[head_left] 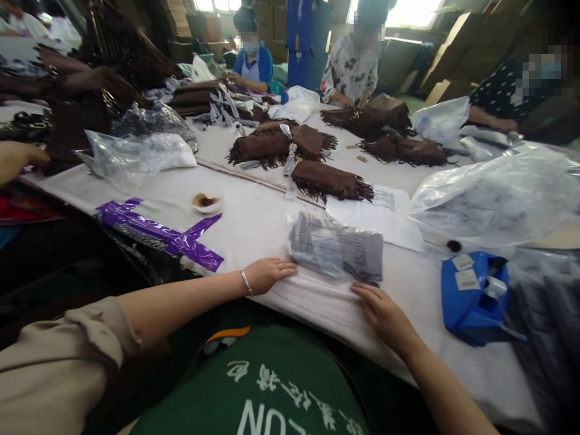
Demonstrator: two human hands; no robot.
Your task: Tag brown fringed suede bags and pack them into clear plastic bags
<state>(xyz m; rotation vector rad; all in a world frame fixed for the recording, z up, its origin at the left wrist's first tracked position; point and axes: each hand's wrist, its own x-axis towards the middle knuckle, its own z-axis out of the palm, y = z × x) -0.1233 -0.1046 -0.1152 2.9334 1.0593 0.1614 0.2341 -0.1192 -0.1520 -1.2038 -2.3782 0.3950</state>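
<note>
A flat grey folded item in a transparent plastic bag (338, 246) lies on the white-covered table (258, 229) in front of me. My left hand (270, 275), with a silver bracelet at the wrist, rests flat by the bag's lower left corner, fingers stretched out. By the lower right part of the bag is my right hand (383, 311), its fingers extended and the tips at or very near the edge. Neither hand grips anything. The white cloth is wrinkled between them.
A blue tape dispenser (471, 296) stands at right, near a puffy plastic bag (498, 196). Purple tape (158, 232) hangs on the table's left edge beside a small stained dish (207, 201). Brown fringed bags (333, 180) lie farther back. Several people work around the table.
</note>
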